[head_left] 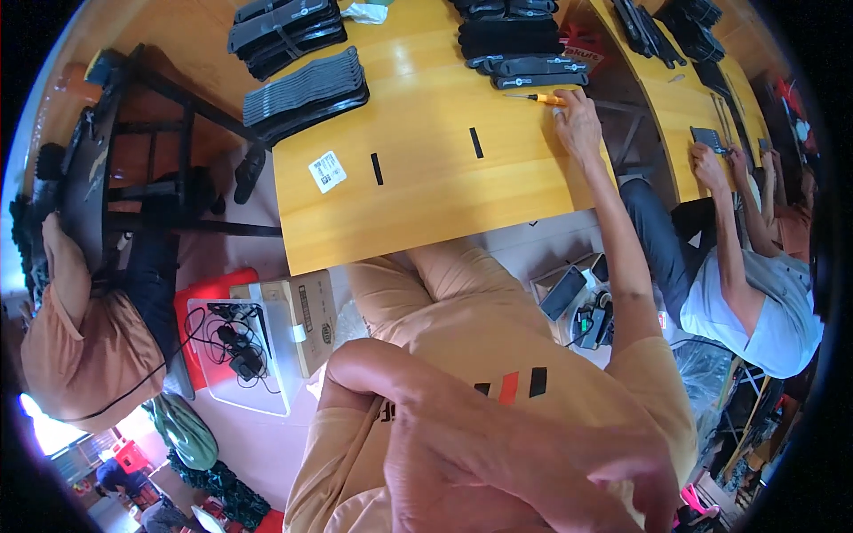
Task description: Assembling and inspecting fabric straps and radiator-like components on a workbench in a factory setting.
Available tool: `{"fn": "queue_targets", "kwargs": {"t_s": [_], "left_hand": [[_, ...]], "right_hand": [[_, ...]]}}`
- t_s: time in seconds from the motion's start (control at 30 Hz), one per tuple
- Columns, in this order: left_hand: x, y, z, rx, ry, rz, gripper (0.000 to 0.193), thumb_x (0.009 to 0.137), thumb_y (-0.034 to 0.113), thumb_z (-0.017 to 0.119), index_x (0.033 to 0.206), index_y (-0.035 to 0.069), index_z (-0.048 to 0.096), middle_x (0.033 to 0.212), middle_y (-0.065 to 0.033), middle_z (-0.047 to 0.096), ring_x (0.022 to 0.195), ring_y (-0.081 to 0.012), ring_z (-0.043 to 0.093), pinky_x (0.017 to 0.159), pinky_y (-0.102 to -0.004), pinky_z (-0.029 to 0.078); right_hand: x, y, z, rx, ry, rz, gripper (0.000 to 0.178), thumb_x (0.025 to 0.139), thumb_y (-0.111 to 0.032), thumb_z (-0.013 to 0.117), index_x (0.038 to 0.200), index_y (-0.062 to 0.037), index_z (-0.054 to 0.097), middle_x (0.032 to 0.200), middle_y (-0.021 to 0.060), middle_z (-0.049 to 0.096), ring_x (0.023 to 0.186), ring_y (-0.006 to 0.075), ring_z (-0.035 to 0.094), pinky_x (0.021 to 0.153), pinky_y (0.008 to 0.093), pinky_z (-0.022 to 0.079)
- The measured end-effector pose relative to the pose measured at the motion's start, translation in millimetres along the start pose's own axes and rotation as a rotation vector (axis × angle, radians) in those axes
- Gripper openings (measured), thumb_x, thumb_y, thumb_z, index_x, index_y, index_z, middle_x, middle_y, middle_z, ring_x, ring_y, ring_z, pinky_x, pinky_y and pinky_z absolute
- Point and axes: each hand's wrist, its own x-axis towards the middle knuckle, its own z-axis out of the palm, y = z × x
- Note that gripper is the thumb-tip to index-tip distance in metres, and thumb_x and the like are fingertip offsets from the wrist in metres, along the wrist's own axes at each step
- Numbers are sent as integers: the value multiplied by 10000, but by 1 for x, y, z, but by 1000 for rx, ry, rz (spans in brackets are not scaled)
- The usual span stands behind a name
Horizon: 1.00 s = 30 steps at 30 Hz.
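- Right hand (579, 129): fingers closed around an orange-handled tool with a thin metal shaft (549, 99), at the far right of the yellow wood-look surface (418, 200), shaft pointing left, just below a stack of flat black straps (538, 82).
- Left hand (524, 471): close to the lens, blurred; can't tell finger opening or any hold.
- Clear plastic bin (279, 395), floor left: tangled black cables and adapters (244, 355) inside.
- Brown cardboard box (311, 311) beside it: dark print on the side, contents not visible.
- Under-table box at right (544, 282): small dark devices (591, 324) in or beside it, can't tell which.
- White paper label (327, 171) on the surface: printed code, small text.
- Straps carry white lettering.
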Motion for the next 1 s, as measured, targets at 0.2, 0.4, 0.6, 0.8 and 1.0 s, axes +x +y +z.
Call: {"fn": "queue_targets", "kwargs": {"t_s": [0.2,0.4,0.6,0.8,1.0], "left_hand": [[18,-41,55,-349,267,459,474,952,320,334,1382,150,227,1087,-413,441,713,-394,603,641,-434,493],[8,-20,21,-333,27,134,408,961,355,289,1321,184,375,1049,-347,486,811,-369,556,701,-438,470],[-3,-26,14,-291,220,192,475,925,427,326,1254,105,439,1025,-245,531,821,-304,561,743,-395,459],[-77,14,-54,653,386,-830,385,855,292,508,1123,16,487,950,-128,575,883,-258,555,748,-341,459],[-165,2,-93,1336,894,-961,192,789,127,630,934,8,586,808,-53,588,707,-124,549,611,-251,445]], "right_hand": [[-1,4,10,-57,-34,-24,256,715,-48,611,967,-90,603,932,86,541,881,277,510,758,390,428],[-1,0,11,-74,-52,-109,262,708,-59,628,965,-90,591,900,79,506,894,268,489,738,387,409],[-12,2,7,56,-118,-123,245,714,2,577,943,-46,505,882,129,489,861,319,491,733,413,406],[-36,10,-20,236,-68,36,299,722,-4,558,989,-40,428,881,192,491,839,365,503,726,425,411],[-5,13,-21,53,-293,314,317,726,-81,576,1041,-71,541,892,157,589,817,324,578,708,410,458]]}}
